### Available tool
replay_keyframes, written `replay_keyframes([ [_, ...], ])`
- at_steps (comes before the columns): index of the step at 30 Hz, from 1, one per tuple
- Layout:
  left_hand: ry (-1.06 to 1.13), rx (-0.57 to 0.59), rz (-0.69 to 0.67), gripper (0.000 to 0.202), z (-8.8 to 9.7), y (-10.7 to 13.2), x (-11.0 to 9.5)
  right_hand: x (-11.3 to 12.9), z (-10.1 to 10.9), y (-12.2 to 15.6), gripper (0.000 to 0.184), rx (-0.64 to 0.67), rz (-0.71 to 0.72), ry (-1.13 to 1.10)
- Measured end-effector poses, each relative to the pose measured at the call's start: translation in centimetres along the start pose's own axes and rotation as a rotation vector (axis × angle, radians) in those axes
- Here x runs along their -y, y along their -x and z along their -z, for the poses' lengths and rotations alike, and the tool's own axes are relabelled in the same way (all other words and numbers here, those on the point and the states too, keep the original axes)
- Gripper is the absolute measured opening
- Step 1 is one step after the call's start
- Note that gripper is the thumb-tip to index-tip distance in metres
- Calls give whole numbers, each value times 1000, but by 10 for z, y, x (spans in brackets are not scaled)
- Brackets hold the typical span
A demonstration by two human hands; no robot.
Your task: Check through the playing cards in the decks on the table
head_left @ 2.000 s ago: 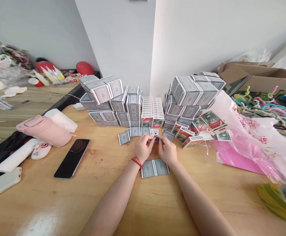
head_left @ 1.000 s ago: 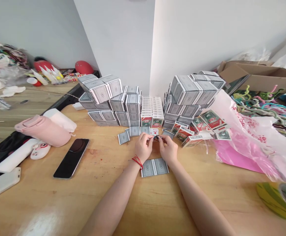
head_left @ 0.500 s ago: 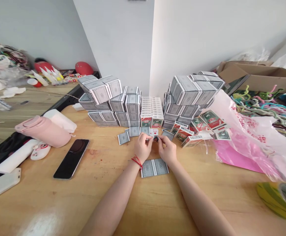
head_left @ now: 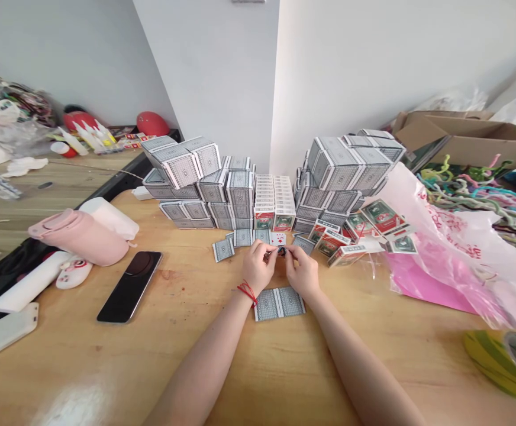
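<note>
My left hand [head_left: 258,267], with a red string at the wrist, and my right hand [head_left: 302,272] meet over the table. Both pinch a small dark-blue thing [head_left: 281,252] between their fingertips; its kind is too small to make out. Just beyond it lies a face-up playing card [head_left: 278,238] with red diamonds. Grey-backed cards [head_left: 242,238] lie face down beside it, left of the fingers. Nearer to me, between my wrists, two grey patterned card backs [head_left: 290,302] lie side by side.
Stacks of grey card blocks [head_left: 182,165] rise at the back left, with more card blocks [head_left: 338,165] at the right. Card boxes [head_left: 264,219] stand between them. A phone [head_left: 129,287] and pink bottle [head_left: 84,236] lie left; yellow tape [head_left: 484,355] and pink plastic [head_left: 435,278] lie right.
The fingertips and the small dark-blue thing between them have shifted very slightly. The cards and stacks stay as they were.
</note>
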State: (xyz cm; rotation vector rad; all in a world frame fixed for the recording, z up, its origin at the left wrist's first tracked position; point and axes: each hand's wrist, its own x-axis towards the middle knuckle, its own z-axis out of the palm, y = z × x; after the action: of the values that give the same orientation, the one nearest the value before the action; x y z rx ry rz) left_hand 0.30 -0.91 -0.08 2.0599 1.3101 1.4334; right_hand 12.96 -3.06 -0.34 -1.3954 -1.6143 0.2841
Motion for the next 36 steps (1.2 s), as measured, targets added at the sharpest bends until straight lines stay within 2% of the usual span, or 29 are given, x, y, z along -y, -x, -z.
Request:
replay_keyframes([
  [22, -51, -44, 54, 20, -1, 4, 2, 0, 2, -1, 26, 53, 65, -7],
  [30, -21, -42, 126, 16, -1, 1, 0, -1, -4, 1, 22, 3, -69, -127],
  [36, -37, 85, 187, 14, -5, 0, 4, 0, -5, -2, 19, -78, -211, -225],
])
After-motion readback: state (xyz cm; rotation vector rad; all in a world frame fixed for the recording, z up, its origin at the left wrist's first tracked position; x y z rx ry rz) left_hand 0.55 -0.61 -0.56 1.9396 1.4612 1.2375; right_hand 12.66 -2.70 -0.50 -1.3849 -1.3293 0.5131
